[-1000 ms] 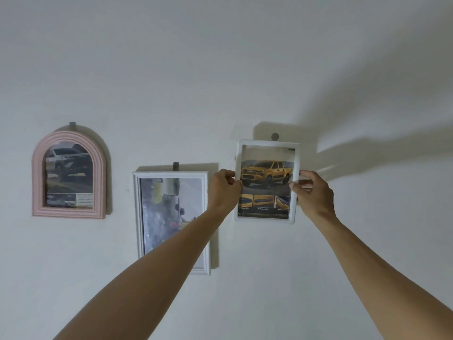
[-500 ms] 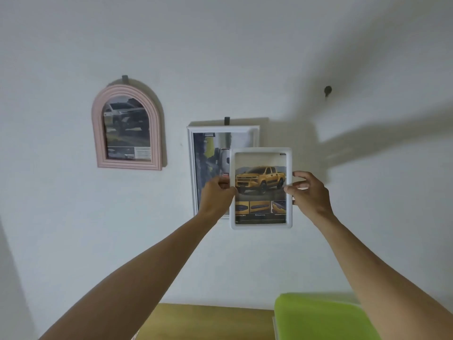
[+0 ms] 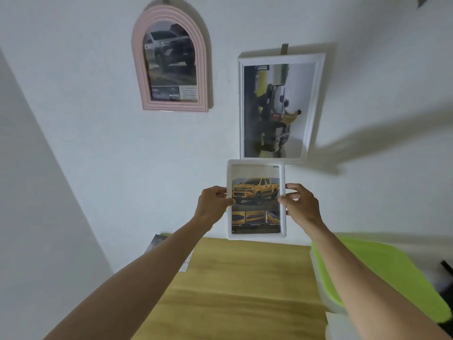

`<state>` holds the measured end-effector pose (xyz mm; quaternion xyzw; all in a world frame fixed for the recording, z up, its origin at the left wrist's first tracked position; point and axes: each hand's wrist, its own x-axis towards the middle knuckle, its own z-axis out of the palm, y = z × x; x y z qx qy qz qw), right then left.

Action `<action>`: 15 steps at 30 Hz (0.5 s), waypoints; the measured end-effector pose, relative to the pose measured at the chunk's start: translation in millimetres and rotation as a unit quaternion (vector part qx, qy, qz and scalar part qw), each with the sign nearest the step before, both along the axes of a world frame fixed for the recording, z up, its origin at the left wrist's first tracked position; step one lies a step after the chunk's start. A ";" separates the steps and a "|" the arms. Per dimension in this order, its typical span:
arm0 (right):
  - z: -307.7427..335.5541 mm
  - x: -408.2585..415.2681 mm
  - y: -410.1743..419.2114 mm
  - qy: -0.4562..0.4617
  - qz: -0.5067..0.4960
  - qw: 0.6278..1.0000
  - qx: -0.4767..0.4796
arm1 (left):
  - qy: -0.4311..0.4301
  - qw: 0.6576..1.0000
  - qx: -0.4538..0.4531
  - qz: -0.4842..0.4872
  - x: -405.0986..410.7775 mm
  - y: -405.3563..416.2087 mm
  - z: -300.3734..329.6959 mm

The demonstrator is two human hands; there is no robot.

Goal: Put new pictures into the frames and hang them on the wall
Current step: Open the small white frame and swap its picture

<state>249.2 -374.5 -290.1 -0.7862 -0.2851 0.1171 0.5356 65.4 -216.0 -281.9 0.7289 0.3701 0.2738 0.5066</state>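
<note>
A small white frame (image 3: 256, 235) with a yellow pickup-truck picture is held upright in front of me, off the wall. My left hand (image 3: 212, 204) pinches its left edge and my right hand (image 3: 300, 204) pinches its right edge. On the wall hang a pink arched frame (image 3: 137, 60) with a grey truck picture and a larger white frame (image 3: 316, 94) with a picture turned sideways. A bare wall hook (image 3: 422, 0) shows at the top right corner.
A wooden table (image 3: 235, 285) stands below against the wall. A lime-green lidded box (image 3: 382, 266) sits on its right side. Loose printed pages (image 3: 157, 241) lie at the table's back left. A white side wall (image 3: 36, 217) closes off the left.
Both hands have brought the small frame down and away from the hook. The view has tilted downward, so the table and green box have come into sight.
</note>
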 end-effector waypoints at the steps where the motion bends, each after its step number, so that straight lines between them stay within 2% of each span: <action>1: -13.9 -4.9 0.9 0.013 -0.001 1.000 -0.008 | 0.009 1.000 -0.020 -0.007 -7.0 1.3 -10.3; 6: -73.6 -30.6 -1.7 0.059 0.007 0.995 -0.082 | 0.030 0.996 -0.080 -0.023 -35.4 -4.0 -57.0; 11: -89.9 -51.7 2.7 0.031 0.052 0.975 -0.212 | 0.059 0.998 -0.025 -0.030 -46.8 -16.7 -88.4; 15: -80.3 -65.4 14.1 0.054 0.092 0.982 -0.156 | 0.081 0.996 0.036 -0.019 -46.4 -30.5 -101.1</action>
